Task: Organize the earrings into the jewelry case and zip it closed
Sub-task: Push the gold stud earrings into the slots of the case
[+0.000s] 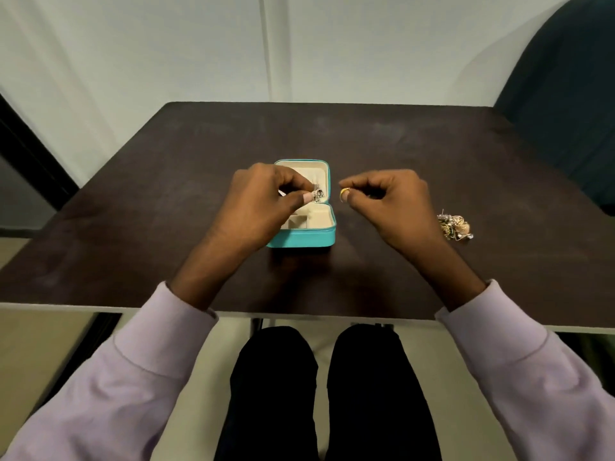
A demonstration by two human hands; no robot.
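Head view showed my left hand (263, 201) pinching a silver earring (317, 194) over the open case (327, 232), my right hand (389, 204) pinching a gold earring (344, 193) beside it, a pile (456, 226) unsorted and the zip undone.

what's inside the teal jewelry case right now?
The open jewelry case shows cream lining and empty-looking compartments in its base. The left hand, pinching a silver earring above it, covers the base's left part, so contents there can't be seen.
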